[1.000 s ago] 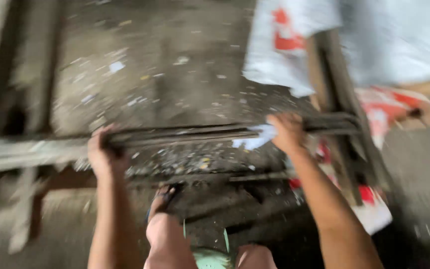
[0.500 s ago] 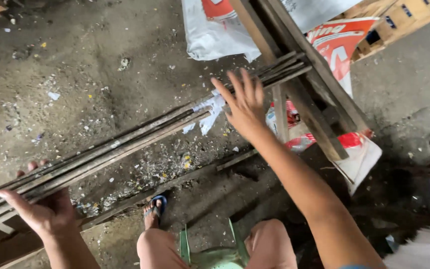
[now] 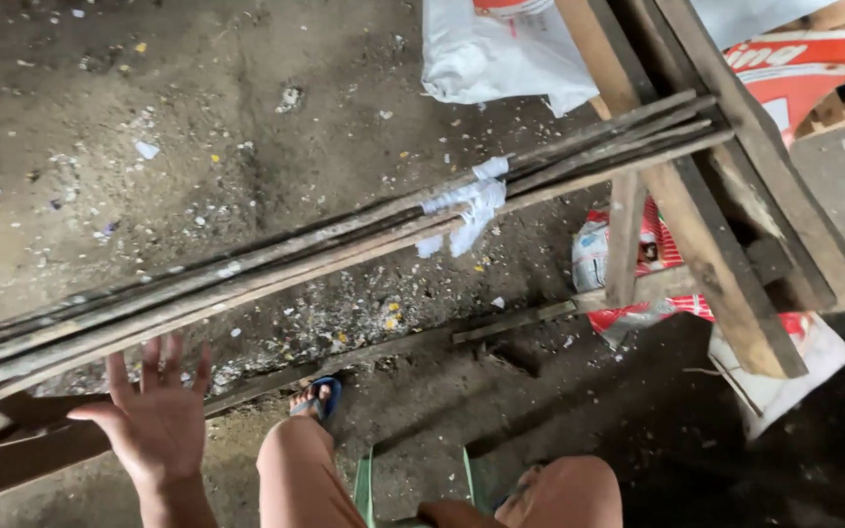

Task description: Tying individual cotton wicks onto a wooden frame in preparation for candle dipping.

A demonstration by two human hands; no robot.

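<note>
A bundle of long thin wooden slats [image 3: 276, 262] lies across the view, tied near its middle with a white strip of cloth [image 3: 468, 205]. Its right end rests on a slanted wooden trestle [image 3: 726, 186]. My left hand [image 3: 154, 416] hovers open, fingers spread, just below the bundle's left part and does not touch it. My right hand is out of view. My knees [image 3: 295, 469] and a foot in a blue sandal [image 3: 317, 396] show at the bottom.
The dirt floor [image 3: 246, 108] is littered with small scraps. White and red sacks [image 3: 501, 59] lie at the top right under the trestle. A loose slat [image 3: 512, 320] lies on the ground. A dark wooden beam [image 3: 12, 460] sits at lower left, and a green stool [image 3: 364, 489] is under me.
Both hands gripped the bundle, then let go. My right hand has pulled out of view and my left hand has drawn back below the slats. The bundle now rests on the trestle.
</note>
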